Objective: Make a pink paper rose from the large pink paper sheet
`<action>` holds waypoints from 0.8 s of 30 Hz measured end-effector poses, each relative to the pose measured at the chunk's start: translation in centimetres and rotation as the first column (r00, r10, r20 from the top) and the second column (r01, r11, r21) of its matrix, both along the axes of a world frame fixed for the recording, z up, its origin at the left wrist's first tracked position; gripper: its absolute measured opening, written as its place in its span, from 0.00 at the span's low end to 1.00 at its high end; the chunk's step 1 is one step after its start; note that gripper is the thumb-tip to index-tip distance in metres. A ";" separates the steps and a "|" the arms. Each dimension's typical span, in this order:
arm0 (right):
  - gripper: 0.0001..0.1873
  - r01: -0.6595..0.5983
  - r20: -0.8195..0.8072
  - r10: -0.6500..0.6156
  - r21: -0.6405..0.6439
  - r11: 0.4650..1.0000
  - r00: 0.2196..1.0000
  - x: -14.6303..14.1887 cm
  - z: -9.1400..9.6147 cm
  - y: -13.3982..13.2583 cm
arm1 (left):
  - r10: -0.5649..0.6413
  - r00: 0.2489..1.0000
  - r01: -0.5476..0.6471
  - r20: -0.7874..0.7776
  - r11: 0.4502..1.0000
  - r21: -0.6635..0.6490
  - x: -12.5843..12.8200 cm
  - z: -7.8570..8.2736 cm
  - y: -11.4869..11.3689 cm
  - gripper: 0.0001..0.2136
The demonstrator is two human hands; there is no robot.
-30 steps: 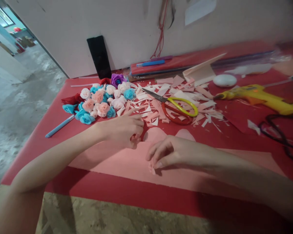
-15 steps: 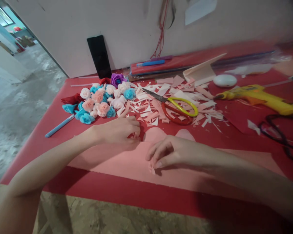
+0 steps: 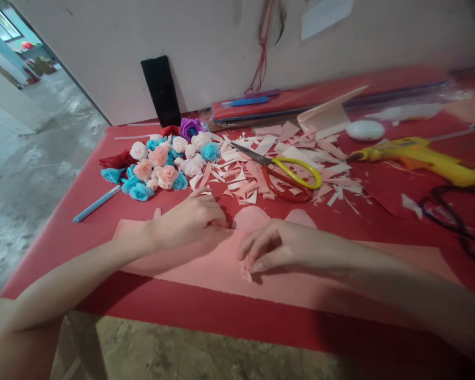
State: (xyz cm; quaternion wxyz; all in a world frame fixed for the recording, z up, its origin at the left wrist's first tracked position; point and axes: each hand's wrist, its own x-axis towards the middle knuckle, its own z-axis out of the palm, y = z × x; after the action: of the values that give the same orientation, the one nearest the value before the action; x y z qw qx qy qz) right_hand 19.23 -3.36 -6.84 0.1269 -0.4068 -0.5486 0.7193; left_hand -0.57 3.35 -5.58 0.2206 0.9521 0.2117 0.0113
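On a long pink paper sheet [image 3: 206,269], my right hand [image 3: 277,245] pinches a small rolled pink paper piece [image 3: 246,272] between thumb and fingertips. My left hand [image 3: 200,216] is by the sheet's far edge, its fingers curled under; a bit of pink shows beneath them, but what they hold is hidden. Rounded pink paper petals [image 3: 251,217] lie just beyond the sheet, between and behind my hands. Beyond them, scissors [image 3: 279,166] with one yellow and one red handle rest on a heap of paper scraps [image 3: 237,179].
Several paper roses [image 3: 158,158] cluster at the back left, near a blue pen [image 3: 97,204]. A phone [image 3: 162,92] leans on the wall. At right lie a yellow glue gun [image 3: 423,158], its dark cord [image 3: 455,221] and a white oval object [image 3: 365,130]. The red table's left edge drops to the floor.
My left wrist and forearm have come down slightly toward me, uncovering the pink sheet's left end and a small pink scrap. My right hand has barely moved and keeps its pinch.
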 end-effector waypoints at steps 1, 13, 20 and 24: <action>0.05 -0.004 0.000 0.004 0.004 1.000 1.000 0.0 0.0 0.0 | 0.019 1.000 -0.019 0.005 1.000 -0.019 0.0 0.0 0.1 0.09; 0.06 0.044 -0.046 -0.045 -0.037 0.998 0.998 -0.1 0.2 0.2 | 0.467 0.869 -0.385 0.161 0.844 -0.373 0.5 0.5 -0.3 0.05; 0.02 0.464 -0.199 -0.463 -0.044 0.885 0.863 -0.7 1.4 -0.6 | 0.688 0.640 -0.305 0.343 0.637 -0.708 0.9 1.1 -1.3 0.08; 0.03 0.609 -0.325 -0.603 -0.095 0.787 0.728 -1.0 1.3 -1.1 | 0.720 0.533 -0.220 0.446 0.626 -0.748 1.1 1.1 -2.1 0.05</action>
State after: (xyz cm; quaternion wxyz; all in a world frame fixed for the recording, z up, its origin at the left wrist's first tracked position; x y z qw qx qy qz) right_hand 18.26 -4.45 -5.59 0.4503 -0.4326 -0.3622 0.6920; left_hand 0.49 1.29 -4.51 0.5649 0.6385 0.3652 0.3740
